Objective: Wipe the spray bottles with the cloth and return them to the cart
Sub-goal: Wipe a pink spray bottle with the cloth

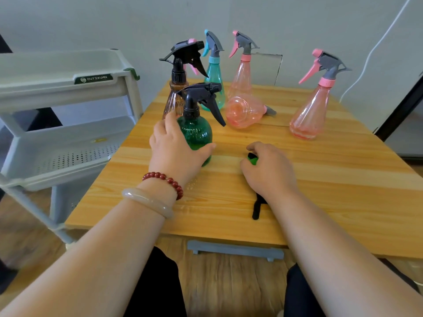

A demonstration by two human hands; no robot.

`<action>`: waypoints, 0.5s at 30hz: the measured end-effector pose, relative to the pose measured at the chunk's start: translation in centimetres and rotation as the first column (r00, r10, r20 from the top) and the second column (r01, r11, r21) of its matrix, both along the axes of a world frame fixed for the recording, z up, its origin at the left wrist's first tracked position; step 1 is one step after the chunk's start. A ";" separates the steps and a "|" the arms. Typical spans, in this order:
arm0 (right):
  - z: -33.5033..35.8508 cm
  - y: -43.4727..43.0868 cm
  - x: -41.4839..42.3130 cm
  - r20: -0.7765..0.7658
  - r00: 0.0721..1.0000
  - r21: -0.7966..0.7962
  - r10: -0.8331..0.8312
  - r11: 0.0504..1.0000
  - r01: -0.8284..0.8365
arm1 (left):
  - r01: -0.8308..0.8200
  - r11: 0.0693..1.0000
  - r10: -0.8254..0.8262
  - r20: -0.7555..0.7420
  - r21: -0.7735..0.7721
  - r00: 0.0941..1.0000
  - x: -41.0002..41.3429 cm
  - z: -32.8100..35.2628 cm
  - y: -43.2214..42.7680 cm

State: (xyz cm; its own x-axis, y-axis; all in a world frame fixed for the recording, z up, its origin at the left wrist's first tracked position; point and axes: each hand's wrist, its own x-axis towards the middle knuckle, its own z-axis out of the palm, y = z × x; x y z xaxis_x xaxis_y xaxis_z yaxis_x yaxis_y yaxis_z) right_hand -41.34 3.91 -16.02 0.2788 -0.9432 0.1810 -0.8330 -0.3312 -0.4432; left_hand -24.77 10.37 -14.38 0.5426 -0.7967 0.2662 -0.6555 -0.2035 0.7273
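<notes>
The wooden counter is standing just beside the grey cart on its left. Other spray bottles are clustering at the back. The left grip is grasping the upright green bottle near the front. Just right of it, the right grip is clenching the green-and-black cloth against the counter.

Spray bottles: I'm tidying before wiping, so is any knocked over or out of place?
Yes: one pink bottle lies on its side in the middle of the table, base toward the camera; the others stand upright.
</notes>
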 end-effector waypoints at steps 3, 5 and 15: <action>0.0 0.0 0.0 -0.022 1.000 0.001 0.002 1.000 -0.002 | 0.056 0.998 -0.057 0.024 0.033 0.998 -0.5 -0.2 -0.1; 0.0 0.1 0.1 -0.044 0.999 0.003 -0.001 1.000 0.002 | 0.031 1.000 -0.030 0.043 -0.005 0.999 -0.2 -0.4 0.0; -0.3 -0.3 -0.3 0.100 0.994 0.007 0.031 0.999 -0.031 | -0.148 0.989 0.150 0.153 -0.022 0.977 0.6 -0.4 -0.9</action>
